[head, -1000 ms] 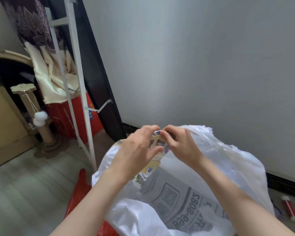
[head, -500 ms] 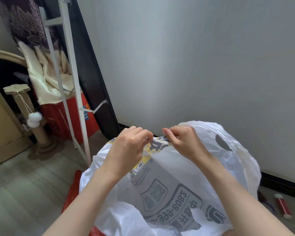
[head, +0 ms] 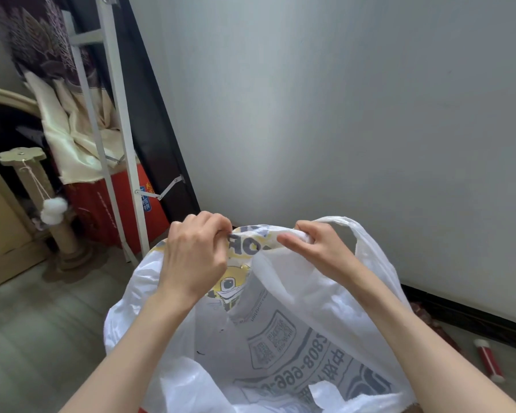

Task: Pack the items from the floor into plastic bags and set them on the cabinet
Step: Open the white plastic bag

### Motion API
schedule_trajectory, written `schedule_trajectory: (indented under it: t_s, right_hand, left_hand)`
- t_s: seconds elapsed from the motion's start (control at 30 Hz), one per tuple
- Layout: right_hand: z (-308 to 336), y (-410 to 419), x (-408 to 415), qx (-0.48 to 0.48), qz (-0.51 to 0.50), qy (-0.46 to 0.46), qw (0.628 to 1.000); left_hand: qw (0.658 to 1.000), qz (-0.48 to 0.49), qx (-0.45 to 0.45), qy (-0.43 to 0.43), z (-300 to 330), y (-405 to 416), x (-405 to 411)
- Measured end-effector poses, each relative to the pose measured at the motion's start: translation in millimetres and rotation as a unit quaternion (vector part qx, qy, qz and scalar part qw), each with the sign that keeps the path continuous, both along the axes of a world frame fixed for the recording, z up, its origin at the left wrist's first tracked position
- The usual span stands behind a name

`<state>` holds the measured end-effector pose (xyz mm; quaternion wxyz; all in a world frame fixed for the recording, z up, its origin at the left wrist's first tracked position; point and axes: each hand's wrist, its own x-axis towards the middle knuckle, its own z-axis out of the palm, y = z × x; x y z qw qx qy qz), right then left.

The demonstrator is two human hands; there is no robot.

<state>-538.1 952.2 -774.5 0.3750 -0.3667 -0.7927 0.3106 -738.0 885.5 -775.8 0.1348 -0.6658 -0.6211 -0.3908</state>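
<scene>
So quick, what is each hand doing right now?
Left hand: closed, pinching the top edge of the white plastic bag.
Right hand: closed, gripping the same bag's edge, near its handle loop.

- You are holding a white plastic bag (head: 319, 296) up, its top edge stretched taut.
- Gray print and a yellow cartoon are showing through it.

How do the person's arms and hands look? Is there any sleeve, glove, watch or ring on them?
Both forearms are bare as far as the picture shows: no sleeve reaches into view. The left hand and the right hand wear no gloves. No watch or bracelet shows on either wrist, and no ring on the fingers that can be seen. The nails that show are short, with no coloured polish.
</scene>
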Motion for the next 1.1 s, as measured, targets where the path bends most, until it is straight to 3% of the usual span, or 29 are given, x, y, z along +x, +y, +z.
schedule_trajectory:
  t_s: [0.13, 0.27, 0.43, 0.57, 0.7, 0.83, 0.93, 1.1]
  right_hand:
    - [4.9, -4.3, -5.1, -0.048, 0.036, 0.052, 0.997]
    - [9.1, -5.9, -8.1, -0.159, 0.062, 0.102, 0.980]
    - [6.0, -4.5, -5.0, -0.117, 0.062, 0.094, 0.987]
    - [-1.2, -3.6, -7.0, -0.014, 0.000, 0.019, 1.000]
    - [-4.1, -7.5, -15.3, 0.051, -0.061, -0.074, 0.994]
    - [2.4, -11.8, -23.6, 0.014, -0.098, -0.019, 0.995]
    - [8.4, -12.0, -24.6, 0.009, -0.108, 0.036, 0.993]
    - [10.5, -8.3, -13.6, 0.005, -0.016, 0.020, 1.000]
  left_hand:
    - [0.988, -0.150, -0.011, 0.023, -1.1, -2.7, 19.8]
    - [0.972, -0.226, -0.020, -0.069, 1.3, 0.2, 23.0]
    - [0.980, -0.164, -0.009, -0.110, 5.5, 1.7, 11.8]
    - [0.981, -0.136, -0.053, -0.126, 5.6, 2.3, 13.7]
    - [0.980, -0.118, -0.038, -0.153, 8.1, 3.3, 16.2]
    - [0.973, -0.084, -0.039, -0.211, 11.3, 3.7, 13.6]
    - [0.975, -0.073, -0.044, -0.205, 12.3, 2.4, 15.4]
    - [0.985, -0.012, -0.070, -0.154, 12.9, 1.0, 6.9]
